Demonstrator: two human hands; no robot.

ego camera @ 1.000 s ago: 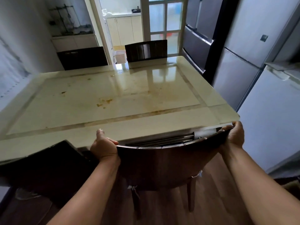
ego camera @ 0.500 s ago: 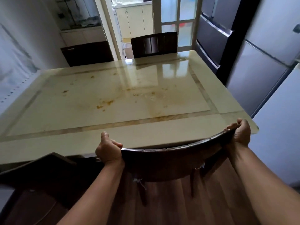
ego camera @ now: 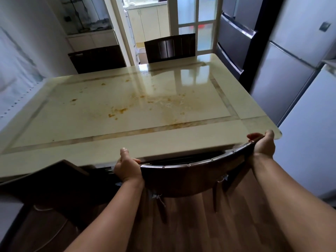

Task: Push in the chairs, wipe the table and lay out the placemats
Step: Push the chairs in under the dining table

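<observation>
1. Both hands grip the curved top rail of the near chair (ego camera: 190,177): the left hand (ego camera: 127,168) is wrapped around the rail's left end with the thumb pointing up against the table edge, and the right hand (ego camera: 263,144) is curled over the rail's right end, close to the table's near right corner.
2. That dark wooden chair stands at the near long side of the table (ego camera: 127,148), its backrest just beside the table's edge, with a narrow dark gap showing between rail and tabletop; its seat is hidden under the top.
3. To the left, a second dark chair (ego camera: 54,180) stands at the same side, its back rising at the table edge.
4. Brown wooden floor (ego camera: 209,224) shows below the forearms.
5. On the cream, glossy tabletop lie orange-brown stains (ego camera: 118,111) and smears, spread across the middle panel.
6. At the far side, another dark chair (ego camera: 171,47) with a slatted back sits tight against the table.
7. Along the right stand grey refrigerators (ego camera: 283,82), near the table's right end.
8. Beyond, a glazed door (ego camera: 196,19) and pale cabinets (ego camera: 147,24) are visible.
</observation>
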